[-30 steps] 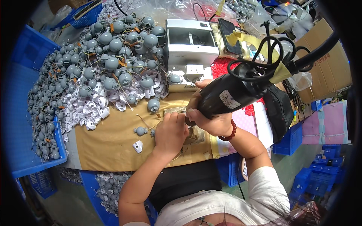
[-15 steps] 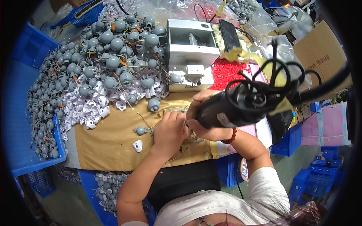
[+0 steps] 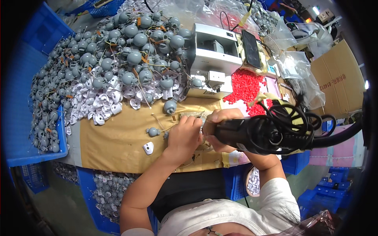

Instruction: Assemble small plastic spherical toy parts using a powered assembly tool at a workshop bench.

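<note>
My right hand (image 3: 220, 129) grips a black electric screwdriver (image 3: 260, 135) with coiled black cable, its barrel lying sideways and its tip hidden between my hands. My left hand (image 3: 185, 135) is closed over a small part on the brown cardboard mat (image 3: 118, 137); what it holds is hidden by the fingers. One loose grey round motor (image 3: 152, 131) with thin wires and a white plastic cover (image 3: 148, 148) lie just left of my left hand.
A big heap of grey motors (image 3: 118, 51) and white covers (image 3: 102, 106) fills the table's back left. A white machine (image 3: 212, 59), red small parts (image 3: 244, 88), a phone (image 3: 251, 49), plastic bags and a cardboard box (image 3: 338, 78) lie behind. Blue crates (image 3: 23, 102) surround.
The screwdriver has tipped down from a raised slant to nearly level, its cable end swinging right and lower. My left hand stays on the part.
</note>
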Motion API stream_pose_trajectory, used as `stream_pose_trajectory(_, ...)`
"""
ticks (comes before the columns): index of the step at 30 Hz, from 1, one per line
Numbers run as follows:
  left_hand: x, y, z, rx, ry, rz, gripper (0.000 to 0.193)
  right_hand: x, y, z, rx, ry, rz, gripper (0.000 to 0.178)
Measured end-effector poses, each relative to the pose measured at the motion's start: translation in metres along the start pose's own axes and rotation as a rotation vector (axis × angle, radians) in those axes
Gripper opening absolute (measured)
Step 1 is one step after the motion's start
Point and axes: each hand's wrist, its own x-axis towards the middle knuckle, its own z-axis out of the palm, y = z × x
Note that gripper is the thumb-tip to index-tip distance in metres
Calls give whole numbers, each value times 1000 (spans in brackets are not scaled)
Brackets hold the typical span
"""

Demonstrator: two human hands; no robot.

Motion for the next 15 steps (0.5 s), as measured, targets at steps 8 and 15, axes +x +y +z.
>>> stream_pose_trajectory(8,0,1,2,19,-2,-21,33,-5,10,3,-75,12,-55,55)
stream_pose_trajectory(15,1,1,1,-26,-30,-54,31,-1,14,0,-30,51,-92,51)
